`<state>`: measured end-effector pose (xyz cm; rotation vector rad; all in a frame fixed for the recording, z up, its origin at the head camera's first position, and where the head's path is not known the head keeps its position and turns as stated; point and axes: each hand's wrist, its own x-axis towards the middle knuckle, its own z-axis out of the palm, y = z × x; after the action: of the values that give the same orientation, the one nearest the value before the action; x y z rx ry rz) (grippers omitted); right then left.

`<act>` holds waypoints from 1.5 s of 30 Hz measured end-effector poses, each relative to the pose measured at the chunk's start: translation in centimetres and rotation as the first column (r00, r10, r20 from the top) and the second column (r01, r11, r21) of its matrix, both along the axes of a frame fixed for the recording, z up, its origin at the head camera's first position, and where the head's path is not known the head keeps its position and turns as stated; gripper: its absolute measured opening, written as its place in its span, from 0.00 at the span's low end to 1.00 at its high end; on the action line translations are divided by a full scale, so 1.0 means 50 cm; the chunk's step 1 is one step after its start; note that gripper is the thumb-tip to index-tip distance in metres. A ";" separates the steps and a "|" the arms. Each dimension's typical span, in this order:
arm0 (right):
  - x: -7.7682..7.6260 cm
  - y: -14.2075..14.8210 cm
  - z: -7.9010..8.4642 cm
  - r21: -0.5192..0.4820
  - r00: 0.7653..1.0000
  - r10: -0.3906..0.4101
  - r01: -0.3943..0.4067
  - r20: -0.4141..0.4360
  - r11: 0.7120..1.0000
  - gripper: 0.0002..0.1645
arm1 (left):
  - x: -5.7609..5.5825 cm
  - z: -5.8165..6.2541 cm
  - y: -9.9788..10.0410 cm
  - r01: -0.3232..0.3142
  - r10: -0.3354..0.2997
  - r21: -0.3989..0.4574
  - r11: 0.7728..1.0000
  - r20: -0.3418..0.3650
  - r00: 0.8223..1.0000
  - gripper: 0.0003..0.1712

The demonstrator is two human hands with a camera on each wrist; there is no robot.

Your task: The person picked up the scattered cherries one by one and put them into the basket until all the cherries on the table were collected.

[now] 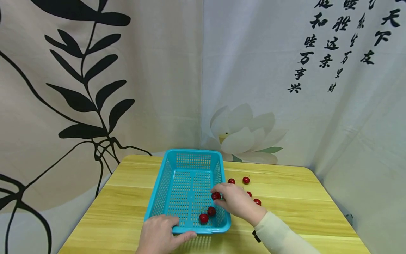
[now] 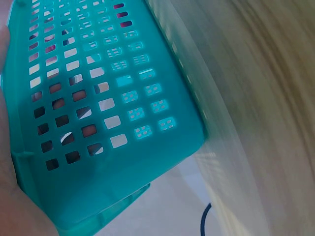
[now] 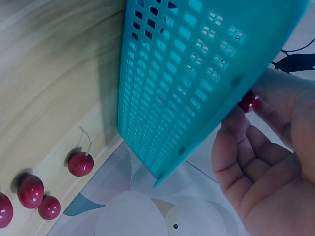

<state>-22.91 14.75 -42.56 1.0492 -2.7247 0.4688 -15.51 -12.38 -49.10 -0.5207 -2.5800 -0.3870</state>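
Note:
A blue perforated plastic basket [image 1: 171, 151] stands on the wooden table. My left hand [image 1: 160, 233] grips its near-left corner, with the fingers over the rim and the thumb along the near side. Over the right rim, my right hand [image 1: 239, 203] pinches a dark red cherry [image 1: 215, 196] between thumb and fingers. The right wrist view shows that held cherry [image 3: 248, 102] partly hidden behind the basket rim. Inside the basket, two cherries lie near the front right: one cherry [image 1: 204, 218] and another cherry [image 1: 211, 211] just behind it.
Several loose cherries lie on the table right of the basket, among them a cherry [image 1: 245, 180] at the back and a cherry [image 1: 257, 201] beside my right wrist. One cherry [image 3: 80, 163] has a thin stem. Printed curtains [image 1: 171, 77] hang behind the table [image 1: 285, 197].

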 end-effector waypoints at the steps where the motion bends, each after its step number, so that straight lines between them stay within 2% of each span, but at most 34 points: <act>1: 0.000 -0.001 -0.001 0.003 1.000 0.003 -0.003 -0.003 1.000 0.17 | 0.000 0.000 0.000 -0.002 0.002 -0.001 1.000 0.005 1.000 0.38; 14: 0.003 -0.013 -0.023 0.028 0.996 0.065 -0.063 -0.060 0.998 0.17 | 0.000 0.002 0.001 -0.015 0.015 -0.013 1.000 0.036 0.999 0.37; 20: 0.008 -0.018 -0.027 0.093 0.998 0.058 -0.054 -0.036 0.994 0.18 | 0.000 0.003 0.002 -0.012 0.013 -0.011 1.000 0.046 0.999 0.36; 25: 0.012 -0.022 -0.031 0.131 0.998 0.054 -0.051 -0.022 0.990 0.18 | 0.001 0.003 0.001 -0.007 0.007 -0.005 1.000 0.035 0.999 0.37; 39: 0.018 -0.035 -0.028 0.179 0.993 0.110 -0.100 -0.050 0.979 0.17 | 0.001 -0.001 0.001 -0.008 0.008 -0.004 1.000 0.003 1.000 0.38; 45: 0.016 -0.042 -0.032 0.223 0.991 0.127 -0.116 -0.034 0.968 0.16 | -0.001 -0.002 0.000 -0.004 0.004 -0.003 1.000 -0.009 1.000 0.38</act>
<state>-22.12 12.64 -44.16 1.2692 -2.7274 0.1569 -15.55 -12.38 -49.23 -0.5176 -2.5729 -0.3793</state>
